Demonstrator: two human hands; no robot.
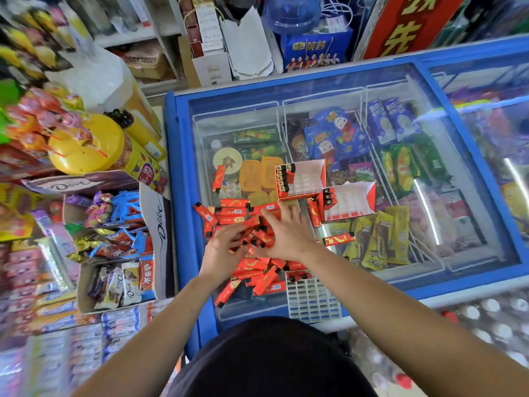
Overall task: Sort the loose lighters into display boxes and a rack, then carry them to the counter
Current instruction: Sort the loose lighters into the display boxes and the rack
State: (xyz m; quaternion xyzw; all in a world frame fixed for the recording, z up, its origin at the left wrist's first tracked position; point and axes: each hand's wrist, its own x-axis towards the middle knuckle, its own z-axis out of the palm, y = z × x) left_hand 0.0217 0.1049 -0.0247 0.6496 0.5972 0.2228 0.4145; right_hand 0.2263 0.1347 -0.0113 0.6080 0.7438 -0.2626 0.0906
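Observation:
A pile of loose red lighters point(237, 213) lies on the glass lid of a blue chest freezer point(329, 90). My left hand point(221, 247) and my right hand point(286, 233) both rest on the pile, fingers spread among the lighters; whether either grips one I cannot tell. Two red-and-white display boxes stand beyond the pile: the far box point(303, 176) holds a row of lighters along its left side, the near box point(350, 202) holds a few at its left end. A white grid rack point(312, 299) lies at the lid's near edge with three lighters in its top row.
Single lighters lie apart from the pile, one at the far left point(218, 179) and one to the right point(339, 239). Open Dove chocolate cartons point(154, 224) and a yellow lollipop tub point(86, 144) crowd the left. Shelves and a blue water jug point(292, 12) stand behind the freezer.

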